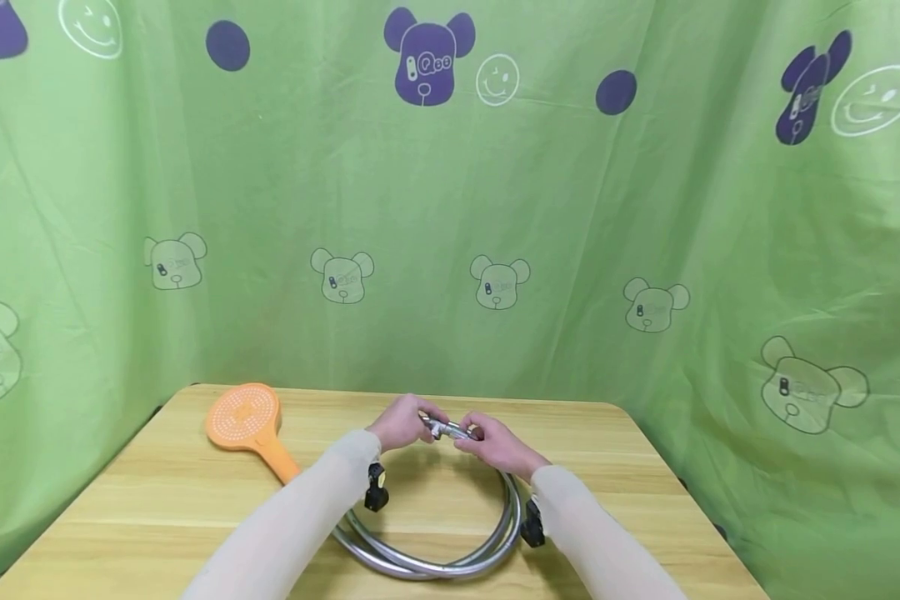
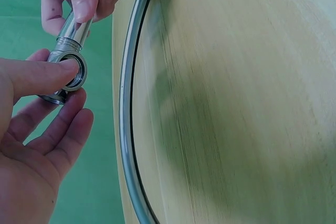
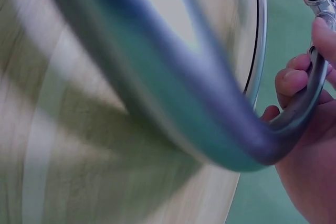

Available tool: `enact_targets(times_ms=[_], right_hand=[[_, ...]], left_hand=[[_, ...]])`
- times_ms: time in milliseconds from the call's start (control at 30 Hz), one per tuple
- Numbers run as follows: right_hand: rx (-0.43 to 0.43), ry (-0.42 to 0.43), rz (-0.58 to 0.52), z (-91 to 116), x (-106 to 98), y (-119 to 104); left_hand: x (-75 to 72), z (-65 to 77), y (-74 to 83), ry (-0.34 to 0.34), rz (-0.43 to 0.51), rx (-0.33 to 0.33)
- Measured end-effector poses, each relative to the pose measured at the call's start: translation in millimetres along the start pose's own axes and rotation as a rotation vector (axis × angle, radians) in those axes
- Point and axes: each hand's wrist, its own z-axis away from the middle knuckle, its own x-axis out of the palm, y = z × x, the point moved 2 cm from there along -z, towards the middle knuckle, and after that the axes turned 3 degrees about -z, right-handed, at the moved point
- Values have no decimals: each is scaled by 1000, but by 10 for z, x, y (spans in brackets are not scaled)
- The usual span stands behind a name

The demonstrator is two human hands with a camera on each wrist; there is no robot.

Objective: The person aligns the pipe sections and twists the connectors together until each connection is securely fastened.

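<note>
My left hand (image 1: 401, 423) pinches a small chrome tee fitting (image 2: 60, 55) between thumb and fingers, the thumb lying over its threaded round opening. My right hand (image 1: 498, 444) grips the metal end of a silver shower hose (image 1: 450, 570). In the left wrist view the hose end (image 2: 73, 29) meets the fitting in one line, with some thread showing at the joint. Both hands are raised over the far half of the table. From the right hand the hose bends down and lies coiled in loops on the wood.
An orange shower head (image 1: 243, 417) lies face up at the left of the wooden table (image 1: 607, 500), its handle running behind my left forearm. Green printed curtains (image 1: 450, 192) hang behind the table and at both sides. Black wrist cameras (image 1: 376, 487) sit under both forearms.
</note>
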Motion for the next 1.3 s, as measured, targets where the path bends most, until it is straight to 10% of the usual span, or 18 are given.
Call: enact_targets(times_ms=[1300], right_hand=[[4, 15, 7, -1, 29, -27]], left_hand=[[12, 26, 14, 42, -54, 27]])
